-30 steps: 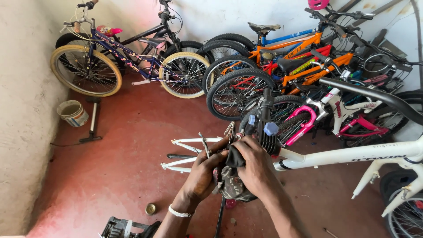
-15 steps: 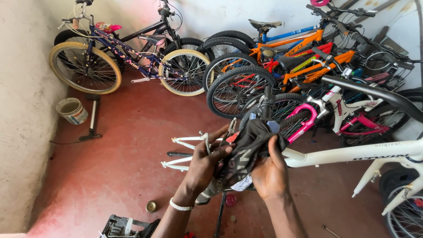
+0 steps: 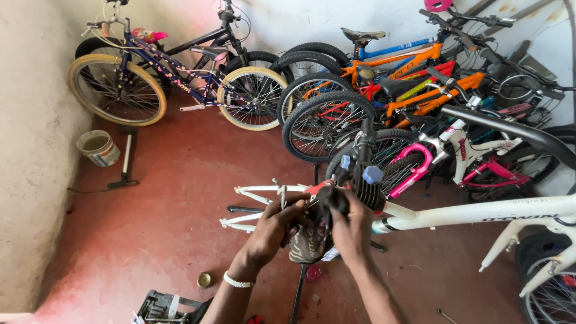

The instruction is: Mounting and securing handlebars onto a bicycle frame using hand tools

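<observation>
Both hands sat at the head end of the white bike frame (image 3: 480,211), mid-shot. Left hand (image 3: 273,231) had fingers curled round a dark rag (image 3: 309,240); right hand (image 3: 353,231) closed on the same rag just under the black fork spring (image 3: 372,193). Parked bikes (image 3: 360,102) crowded the back and right. Open red floor (image 3: 162,204) lay to the left up to the wall. White bucket (image 3: 98,147) stood beside the floor pump (image 3: 126,159); contents not readable.
</observation>
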